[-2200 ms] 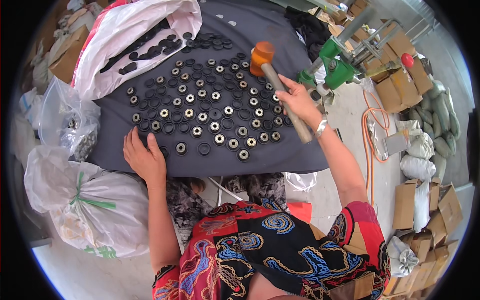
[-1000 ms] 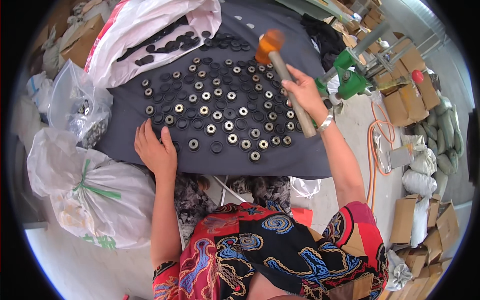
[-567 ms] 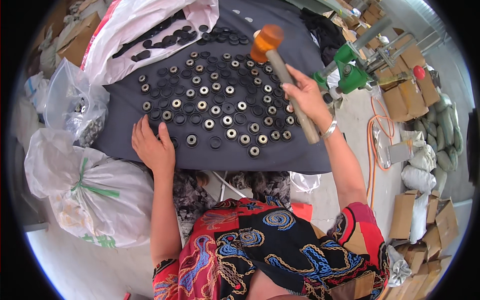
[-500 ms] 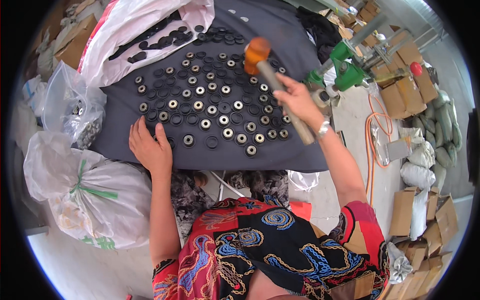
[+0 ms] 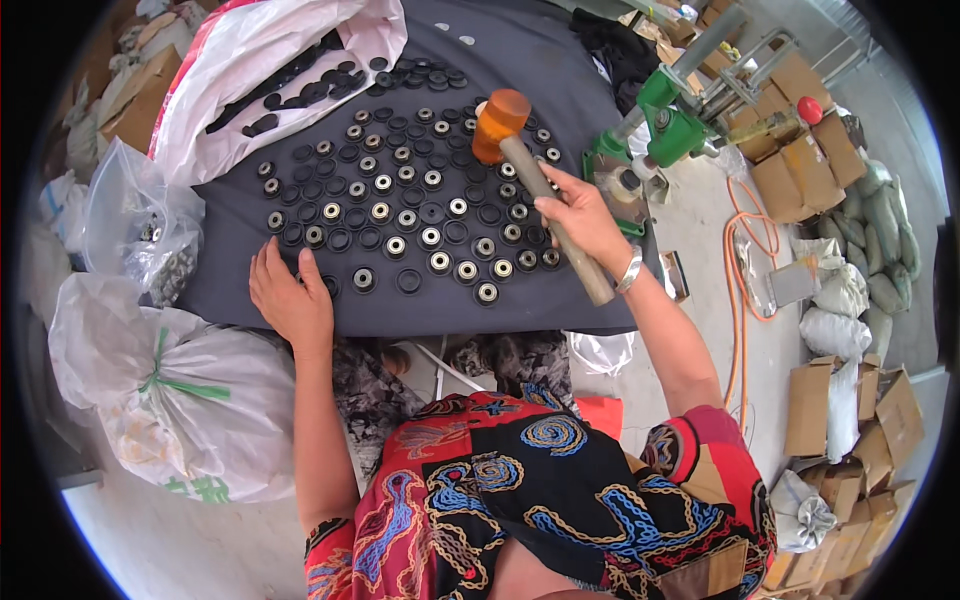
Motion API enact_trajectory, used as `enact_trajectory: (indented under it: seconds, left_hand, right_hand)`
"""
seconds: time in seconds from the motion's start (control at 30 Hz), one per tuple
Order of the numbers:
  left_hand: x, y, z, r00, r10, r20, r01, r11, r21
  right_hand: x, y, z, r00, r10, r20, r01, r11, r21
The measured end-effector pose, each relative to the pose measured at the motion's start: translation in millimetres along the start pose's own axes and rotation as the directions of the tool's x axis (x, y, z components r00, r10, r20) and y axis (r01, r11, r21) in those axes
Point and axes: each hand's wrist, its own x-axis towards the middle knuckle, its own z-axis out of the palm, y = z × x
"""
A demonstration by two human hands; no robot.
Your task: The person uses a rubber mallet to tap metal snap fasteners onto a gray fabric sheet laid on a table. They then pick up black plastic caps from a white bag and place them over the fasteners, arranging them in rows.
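Hammer [image 5: 524,164] held in right hand [image 5: 585,215], grip clenched around it; orange head [image 5: 502,125] has been brought leftward and closer in, above round parts [image 5: 430,236]. Left hand [image 5: 292,298] still rested on tabletop [image 5: 440,312], grip released.

L hand [image 5: 292,300] palm down, thumb apart, L arm [image 5: 322,430] approx. straight; R hand [image 5: 585,217] clenched, R forearm [image 5: 672,335] angled inward.

Pale grey floor [image 5: 700,225], probably concrete.

From here, I see a dark-grey cloth-covered table [image 5: 440,314] carrying round black rings [image 5: 408,291], silver metal bearings [image 5: 363,279] and a pinkish-white plastic sack [image 5: 250,75].
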Motion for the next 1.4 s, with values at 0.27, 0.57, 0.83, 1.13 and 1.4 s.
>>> enact_trajectory:
  seconds: [0.27,0.57,0.83,1.13,1.4]
  left_hand:
    - [-1,1,3,1.000,-0.002,-0.001,0.002,1.000,-0.002]
    - [-2,-1,3,1.000,0.000,-0.008,0.000,1.000,0.017]
    - [2,-1,4,1.000,0.018,-0.007,-0.018,1.000,0.016]
    - [0,1,5,1.000,0.016,-0.004,-0.016,1.000,0.012]
    - [0,1,3,1.000,0.012,0.004,-0.012,1.000,0.021]
  right_hand:
    - [-31,-2,-10,0.997,0.064,-0.042,-0.065,0.997,-0.031]
    - [-61,-14,-20,0.996,-0.018,-0.089,0.025,0.997,0.072]
    - [-59,1,-17,0.999,0.003,-0.050,0.001,0.996,0.089]
    - [-38,17,-27,0.981,0.063,-0.182,-0.069,0.997,-0.027]
    - [-23,13,-43,0.953,-0.042,-0.301,0.051,0.999,0.020]
